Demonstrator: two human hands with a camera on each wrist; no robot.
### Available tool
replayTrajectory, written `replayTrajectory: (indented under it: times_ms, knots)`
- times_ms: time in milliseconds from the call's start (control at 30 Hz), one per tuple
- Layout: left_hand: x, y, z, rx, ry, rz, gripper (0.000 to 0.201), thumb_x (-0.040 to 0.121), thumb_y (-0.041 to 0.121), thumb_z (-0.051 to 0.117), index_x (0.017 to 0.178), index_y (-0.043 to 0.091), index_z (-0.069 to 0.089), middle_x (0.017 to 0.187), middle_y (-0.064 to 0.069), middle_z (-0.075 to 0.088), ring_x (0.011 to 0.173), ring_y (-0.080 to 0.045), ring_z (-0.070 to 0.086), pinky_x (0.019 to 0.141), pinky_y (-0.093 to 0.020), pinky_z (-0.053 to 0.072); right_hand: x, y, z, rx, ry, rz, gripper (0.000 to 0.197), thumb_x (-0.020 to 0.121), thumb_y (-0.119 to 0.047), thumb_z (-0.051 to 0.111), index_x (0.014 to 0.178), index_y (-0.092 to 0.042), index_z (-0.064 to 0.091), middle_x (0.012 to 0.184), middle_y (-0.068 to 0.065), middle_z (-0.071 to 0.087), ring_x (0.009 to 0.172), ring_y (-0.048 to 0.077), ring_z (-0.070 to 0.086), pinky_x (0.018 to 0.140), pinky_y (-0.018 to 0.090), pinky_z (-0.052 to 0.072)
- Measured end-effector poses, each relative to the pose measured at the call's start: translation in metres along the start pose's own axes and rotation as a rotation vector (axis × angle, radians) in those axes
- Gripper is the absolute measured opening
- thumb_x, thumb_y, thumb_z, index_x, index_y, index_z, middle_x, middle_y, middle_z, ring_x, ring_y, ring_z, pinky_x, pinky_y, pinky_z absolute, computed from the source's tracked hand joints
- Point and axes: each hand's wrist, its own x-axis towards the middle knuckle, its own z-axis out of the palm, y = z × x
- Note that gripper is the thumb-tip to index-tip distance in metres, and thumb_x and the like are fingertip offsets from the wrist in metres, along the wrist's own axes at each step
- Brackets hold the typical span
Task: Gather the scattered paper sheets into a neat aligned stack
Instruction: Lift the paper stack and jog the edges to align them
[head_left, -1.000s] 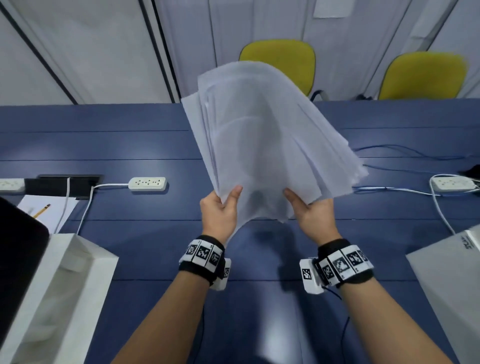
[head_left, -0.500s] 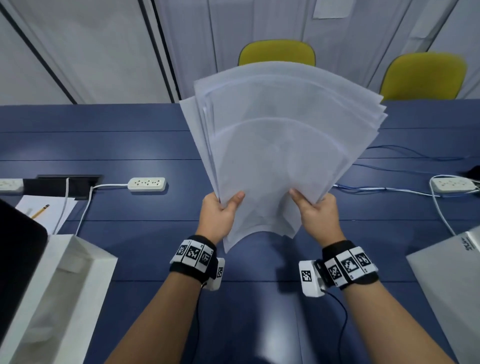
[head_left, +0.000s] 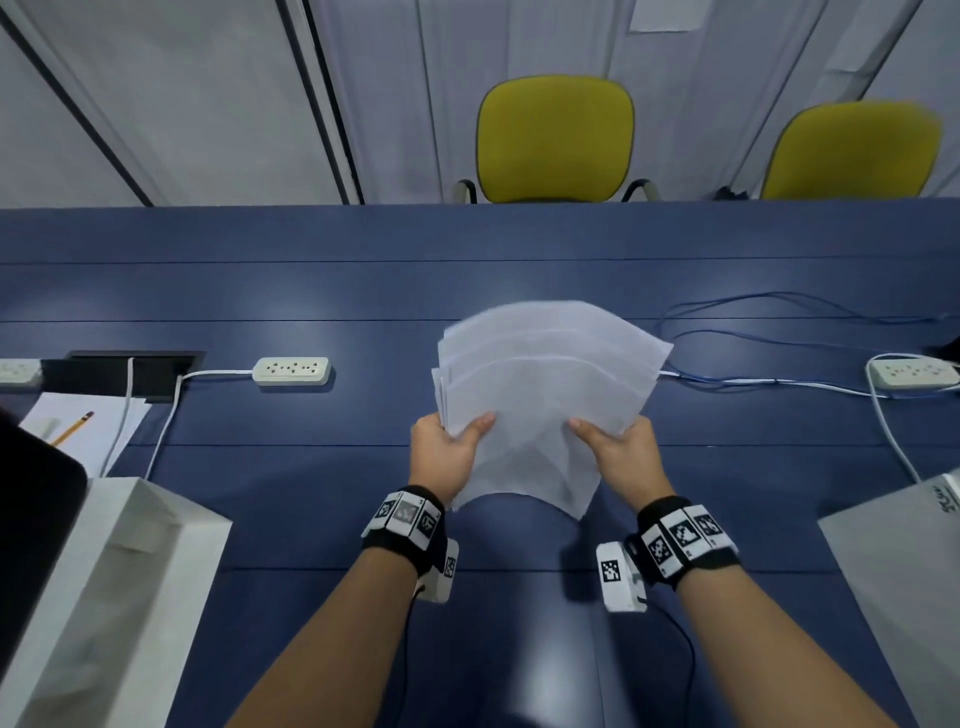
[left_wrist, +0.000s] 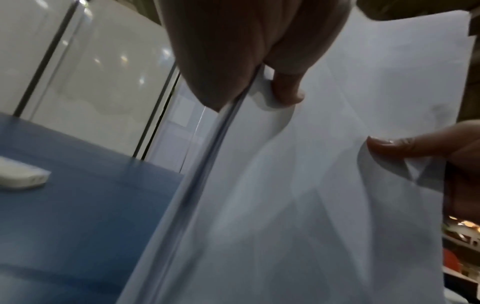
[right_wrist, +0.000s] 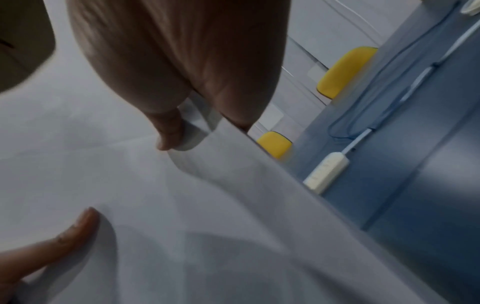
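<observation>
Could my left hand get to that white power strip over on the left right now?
Probably not yet. The left hand and the right hand both hold the fanned paper sheets. The table towards the power strip is bare, so release that grip first.

no legible text, wristbands (head_left: 405, 515) bear only square coded markers

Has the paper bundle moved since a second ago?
Yes. The paper bundle dropped: its top edge covered the yellow chair before and now lies low over the table.
</observation>
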Motion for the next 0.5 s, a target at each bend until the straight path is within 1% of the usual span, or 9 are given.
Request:
replayTrajectory:
  times_ms: [33, 67, 133, 200, 267, 333, 367, 433, 500]
  knots:
    - [0.002, 0.005, -0.001, -0.014, 0.008, 0.013, 0.007, 0.082, 0.018, 0.081, 0.083, 0.019, 0.074, 0.079, 0.011, 0.074, 0.073, -0.011, 0.074, 0.07, -0.026, 0.06, 0.001, -0.005, 0.0, -0.009, 0.008, -0.026, 0.015, 0.081, -0.011, 0.078, 0.083, -0.025, 0.073, 0.083, -0.016, 0.075, 0.083, 0.003, 0.073, 0.074, 0.023, 0.055]
    - [0.004, 0.01, -0.001, -0.03, 0.01, 0.034, 0.008, 0.082, 0.017, 0.081, 0.081, 0.021, 0.074, 0.078, 0.011, 0.075, 0.072, -0.008, 0.074, 0.069, -0.025, 0.061, 0.003, -0.01, 0.0, -0.013, 0.017, -0.058, 0.017, 0.081, -0.01, 0.078, 0.081, -0.026, 0.072, 0.08, -0.017, 0.074, 0.078, -0.001, 0.072, 0.072, 0.02, 0.054]
    - [0.006, 0.019, -0.003, -0.063, 0.004, 0.072, 0.009, 0.081, 0.017, 0.082, 0.08, 0.022, 0.075, 0.078, 0.014, 0.076, 0.071, -0.003, 0.074, 0.069, -0.022, 0.061, 0.005, -0.021, -0.001, -0.007, 0.03, -0.116, 0.02, 0.081, -0.008, 0.077, 0.08, -0.027, 0.072, 0.079, -0.019, 0.073, 0.074, -0.005, 0.07, 0.07, 0.016, 0.055]
    - [0.007, 0.024, -0.004, -0.076, -0.003, 0.101, 0.008, 0.082, 0.017, 0.082, 0.082, 0.022, 0.076, 0.078, 0.015, 0.076, 0.073, -0.002, 0.074, 0.069, -0.021, 0.061, 0.005, -0.028, -0.002, 0.013, 0.03, -0.16, 0.02, 0.082, -0.007, 0.077, 0.081, -0.026, 0.073, 0.077, -0.02, 0.073, 0.075, -0.006, 0.07, 0.071, 0.014, 0.055]
    - [0.005, 0.024, -0.006, -0.071, -0.013, 0.116, 0.01, 0.081, 0.016, 0.082, 0.085, 0.022, 0.075, 0.078, 0.016, 0.076, 0.073, 0.001, 0.074, 0.068, -0.018, 0.059, 0.004, -0.03, -0.004, 0.049, 0.019, -0.163, 0.016, 0.082, -0.006, 0.076, 0.086, -0.021, 0.074, 0.076, -0.02, 0.074, 0.076, -0.004, 0.071, 0.07, 0.015, 0.055]
    - [0.004, 0.018, -0.008, -0.066, -0.028, 0.112, 0.013, 0.08, 0.015, 0.083, 0.089, 0.021, 0.076, 0.08, 0.016, 0.076, 0.077, 0.002, 0.074, 0.069, -0.017, 0.059, 0.003, -0.027, -0.007, 0.086, -0.006, -0.148, 0.016, 0.081, -0.006, 0.077, 0.095, -0.012, 0.074, 0.082, -0.015, 0.077, 0.08, 0.001, 0.072, 0.072, 0.017, 0.056]
    - [0.003, 0.014, -0.009, -0.059, -0.03, 0.099, 0.015, 0.079, 0.015, 0.084, 0.091, 0.02, 0.076, 0.082, 0.015, 0.077, 0.078, 0.001, 0.074, 0.07, -0.017, 0.059, 0.002, -0.024, -0.007, 0.088, -0.013, -0.133, 0.018, 0.08, -0.007, 0.078, 0.098, -0.011, 0.074, 0.085, -0.013, 0.078, 0.082, 0.004, 0.073, 0.072, 0.019, 0.056]
    - [0.002, 0.004, -0.01, -0.031, -0.02, 0.057, 0.014, 0.079, 0.015, 0.084, 0.09, 0.02, 0.075, 0.085, 0.011, 0.077, 0.075, -0.003, 0.074, 0.067, -0.015, 0.058, -0.001, -0.014, -0.009, 0.076, -0.008, -0.095, 0.017, 0.08, -0.009, 0.079, 0.096, -0.015, 0.075, 0.089, -0.008, 0.078, 0.084, 0.006, 0.073, 0.072, 0.022, 0.056]
    - [0.002, -0.002, -0.01, 0.003, 0.007, 0.007, 0.011, 0.08, 0.017, 0.083, 0.086, 0.02, 0.075, 0.085, 0.004, 0.077, 0.072, -0.006, 0.072, 0.067, -0.02, 0.057, -0.004, -0.007, -0.007, 0.062, -0.011, -0.051, 0.015, 0.08, -0.012, 0.079, 0.092, -0.02, 0.075, 0.09, -0.007, 0.078, 0.085, 0.008, 0.074, 0.074, 0.026, 0.056]
